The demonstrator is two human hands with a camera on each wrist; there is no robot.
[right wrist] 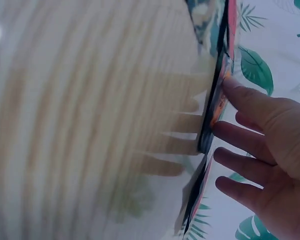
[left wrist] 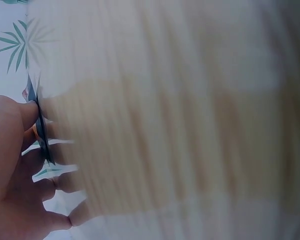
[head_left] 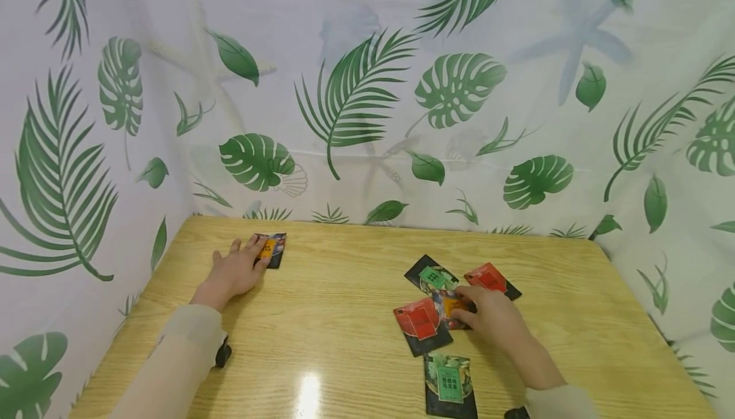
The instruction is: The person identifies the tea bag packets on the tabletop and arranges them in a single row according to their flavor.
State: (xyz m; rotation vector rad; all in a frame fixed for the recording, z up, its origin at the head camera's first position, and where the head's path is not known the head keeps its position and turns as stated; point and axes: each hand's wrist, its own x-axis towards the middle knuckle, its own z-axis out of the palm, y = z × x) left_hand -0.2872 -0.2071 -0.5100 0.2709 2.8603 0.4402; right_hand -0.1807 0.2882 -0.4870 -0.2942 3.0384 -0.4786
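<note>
At the left of the head frame, the person's left hand (head_left: 235, 273) is spread rather wide, its thumb and fingers touching a flat, dark rectangular packet with orange label (head_left: 278, 254) on the yellowish wooden table (head_left: 321, 330). At right of centre, the right hand (head_left: 496, 315), half open with bent fingers, touches a similar orange-labelled packet (head_left: 450, 306) between red-and-black packets (head_left: 422, 326); whether it pinches this one cannot be told.
</note>
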